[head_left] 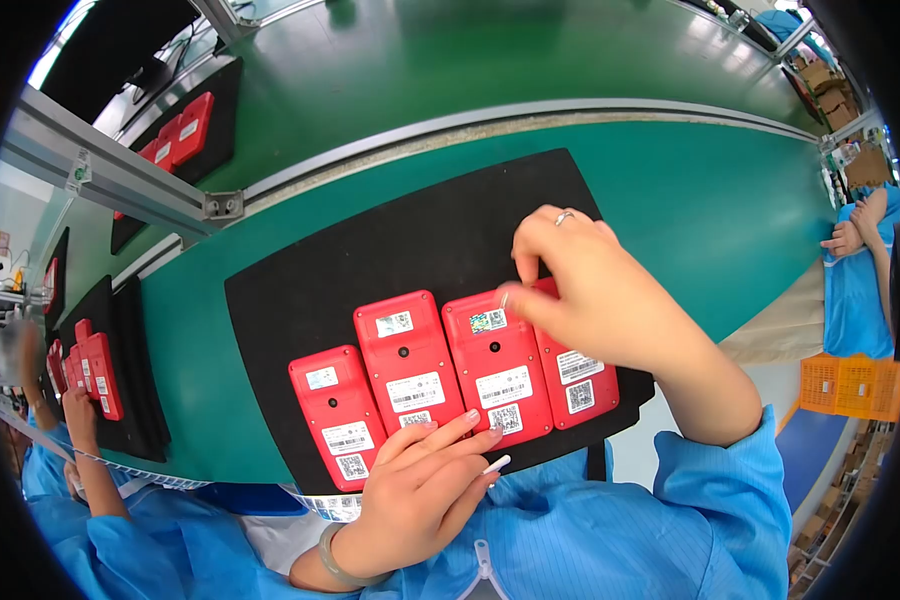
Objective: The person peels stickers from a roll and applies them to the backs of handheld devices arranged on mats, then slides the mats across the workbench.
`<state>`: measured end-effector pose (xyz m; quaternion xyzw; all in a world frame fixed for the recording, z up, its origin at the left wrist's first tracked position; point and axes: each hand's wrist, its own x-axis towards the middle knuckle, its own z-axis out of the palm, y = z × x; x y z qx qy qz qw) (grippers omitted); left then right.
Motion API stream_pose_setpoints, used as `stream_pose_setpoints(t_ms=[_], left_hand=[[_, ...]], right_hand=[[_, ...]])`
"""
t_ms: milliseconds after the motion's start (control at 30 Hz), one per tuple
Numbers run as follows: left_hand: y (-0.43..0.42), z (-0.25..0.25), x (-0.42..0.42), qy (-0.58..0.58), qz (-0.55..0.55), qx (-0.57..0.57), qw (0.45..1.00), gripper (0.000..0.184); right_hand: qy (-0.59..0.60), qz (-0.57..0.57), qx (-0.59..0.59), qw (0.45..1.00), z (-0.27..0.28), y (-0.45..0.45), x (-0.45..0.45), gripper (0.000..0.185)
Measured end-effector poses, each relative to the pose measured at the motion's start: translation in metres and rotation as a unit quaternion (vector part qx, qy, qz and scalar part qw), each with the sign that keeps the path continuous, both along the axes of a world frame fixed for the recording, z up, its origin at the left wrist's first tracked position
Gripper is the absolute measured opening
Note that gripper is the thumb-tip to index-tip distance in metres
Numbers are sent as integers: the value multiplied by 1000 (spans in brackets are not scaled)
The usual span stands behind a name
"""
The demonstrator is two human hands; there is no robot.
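Observation:
Four-sided red handheld devices lie face down in a row on a black mat, with labels and QR codes on their backs: a leftmost device (337, 415), a second device (406, 352), a third device (497, 362) and a rightmost device (580, 400). My left hand (420, 490) rests its fingertips on the lower ends of the middle devices. Between its thumb and a finger is a short white stick (497, 464). My right hand (580, 280) is bent over the third device's top, beside its shiny sticker (488, 321). Its thumb is blurred, and whether it pinches anything is unclear.
The black mat (390, 250) lies on a green bench (700, 190). A metal rail (470, 125) runs behind it. At left, a co-worker's hand (80, 415) touches more red devices (98, 375). Another person's hands (855, 225) and an orange crate (850, 387) are at right.

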<state>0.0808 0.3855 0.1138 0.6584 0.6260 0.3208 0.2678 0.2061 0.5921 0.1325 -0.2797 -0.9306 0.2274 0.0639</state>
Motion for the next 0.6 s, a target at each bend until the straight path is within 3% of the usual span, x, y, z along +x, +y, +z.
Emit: stream_pose_setpoints(t_ms=[67, 100, 167, 233, 300, 333, 433, 567, 600], left_hand=[[-4, 2, 0, -6, 2, 6, 1000, 7], [-7, 4, -2, -25, 3, 9, 1000, 8], [-12, 9, -9, -38, 10, 18, 999, 9], [-28, 17, -18, -110, 49, 61, 991, 22], [-37, 28, -23, -103, 67, 67, 990, 27], [-42, 32, -22, -105, 76, 68, 989, 27], [-54, 36, -17, -96, 96, 82, 987, 28], [-72, 28, -13, -75, 123, 129, 981, 35], [-74, 28, -8, -135, 154, 107, 973, 36]], right_hand=[[110, -121, -172, 971, -8, 3, 4, 17], [113, -118, -167, 972, -4, -3, 9, 17], [259, -116, -132, 950, 1, -30, 22, 25], [292, -62, -197, 934, -2, -57, 31, 27], [243, 14, -393, 887, 4, -86, 30, 25], [250, 67, -429, 865, 3, -96, 25, 24], [320, 159, -404, 842, -8, -121, 8, 20], [346, 146, -379, 846, -10, -136, 3, 20], [353, 147, -378, 843, -11, -137, 3, 23]])
